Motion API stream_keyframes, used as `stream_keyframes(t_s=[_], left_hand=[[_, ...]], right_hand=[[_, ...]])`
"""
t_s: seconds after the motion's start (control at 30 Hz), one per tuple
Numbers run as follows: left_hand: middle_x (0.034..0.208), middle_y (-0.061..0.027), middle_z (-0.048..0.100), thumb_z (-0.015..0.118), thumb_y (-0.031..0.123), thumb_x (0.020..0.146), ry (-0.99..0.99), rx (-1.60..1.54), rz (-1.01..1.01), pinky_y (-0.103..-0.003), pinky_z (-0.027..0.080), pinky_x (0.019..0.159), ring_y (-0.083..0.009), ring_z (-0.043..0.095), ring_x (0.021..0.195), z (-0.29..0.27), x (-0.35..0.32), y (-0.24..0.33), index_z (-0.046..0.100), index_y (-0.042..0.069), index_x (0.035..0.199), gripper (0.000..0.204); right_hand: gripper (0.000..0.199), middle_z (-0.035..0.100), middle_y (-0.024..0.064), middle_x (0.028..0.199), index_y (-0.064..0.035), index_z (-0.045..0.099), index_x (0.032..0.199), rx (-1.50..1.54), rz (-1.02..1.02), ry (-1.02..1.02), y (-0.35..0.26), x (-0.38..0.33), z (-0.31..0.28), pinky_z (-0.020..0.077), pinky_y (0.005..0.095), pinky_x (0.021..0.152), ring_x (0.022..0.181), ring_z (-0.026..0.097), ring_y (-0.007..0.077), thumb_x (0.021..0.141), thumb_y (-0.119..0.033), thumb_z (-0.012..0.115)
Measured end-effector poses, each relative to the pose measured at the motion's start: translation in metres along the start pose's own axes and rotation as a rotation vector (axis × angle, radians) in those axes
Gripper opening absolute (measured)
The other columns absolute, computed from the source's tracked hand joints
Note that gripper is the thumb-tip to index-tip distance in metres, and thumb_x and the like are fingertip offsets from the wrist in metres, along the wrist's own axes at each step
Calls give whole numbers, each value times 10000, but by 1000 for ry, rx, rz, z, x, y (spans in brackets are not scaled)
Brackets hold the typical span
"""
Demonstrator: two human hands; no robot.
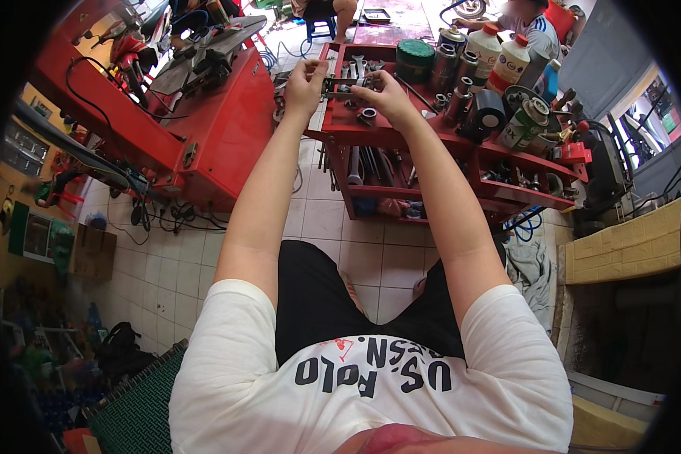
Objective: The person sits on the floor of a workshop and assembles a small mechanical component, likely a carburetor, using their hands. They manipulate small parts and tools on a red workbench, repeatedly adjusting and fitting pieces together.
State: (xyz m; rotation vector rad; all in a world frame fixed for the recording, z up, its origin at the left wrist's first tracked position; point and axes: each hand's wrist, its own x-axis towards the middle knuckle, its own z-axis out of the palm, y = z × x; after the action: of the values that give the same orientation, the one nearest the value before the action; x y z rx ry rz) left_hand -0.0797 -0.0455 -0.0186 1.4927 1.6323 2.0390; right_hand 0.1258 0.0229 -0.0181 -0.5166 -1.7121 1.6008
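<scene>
White shirt and black shorts fill the bottom of the head view, both bare forearms stretching up to the red tool cart [340, 136]. Only one view, so that's all I've got.

Left hand [304, 85] has its fingers curled and pinched on the left end of a small dark metal part [340, 85], held just over the cart's top tray. Right hand [390, 97] pinches the other end, fingers bunched together. Too small to say what the part really is, some fitting or clamp maybe. My guess: the job's mid-way. The part is up in both hands and being fiddled with, not laid down, and loose metal bits are scattered on the tray right under it, so plenty seems left.

Counts, as far as I can see:
- hands on the part: two
- white bottles with red caps [499, 57]: two, back right of the cart
- green round tin [415, 57]: one
- loose sockets and rings on the tray: several, too small to count
- cart shelves: top tray plus lower ones with tools
- red workbench [219, 129] to the left: one
- another person sits behind the cart
</scene>
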Motion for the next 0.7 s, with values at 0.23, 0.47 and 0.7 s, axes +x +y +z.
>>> stream_keyframes(t_s=[0.23,0.47,0.7], left_hand=[[892,-91,746,716,480,960,-12,217,-38,-337,543,751,-193,715,849,-7,-4,5,696,41,1021,444],[924,-97,751,701,419,977,-4,207,-61,-342,543,772,-197,717,863,2,-7,9,717,53,1034,371],[885,-94,733,745,433,942,-92,97,-55,-336,539,776,-183,704,841,-9,0,0,698,54,1040,394]], right_hand=[[535,645,132,1131,47,520,1245,14,-1,2,-3,-3,2,589,312,832,994,690,190,888,-200,833],[522,642,133,1131,48,523,1237,9,14,5,-4,-5,-3,593,311,825,981,699,193,889,-192,830],[522,645,140,1135,49,524,1238,18,8,7,-2,-2,0,600,315,822,983,702,201,890,-192,829]])
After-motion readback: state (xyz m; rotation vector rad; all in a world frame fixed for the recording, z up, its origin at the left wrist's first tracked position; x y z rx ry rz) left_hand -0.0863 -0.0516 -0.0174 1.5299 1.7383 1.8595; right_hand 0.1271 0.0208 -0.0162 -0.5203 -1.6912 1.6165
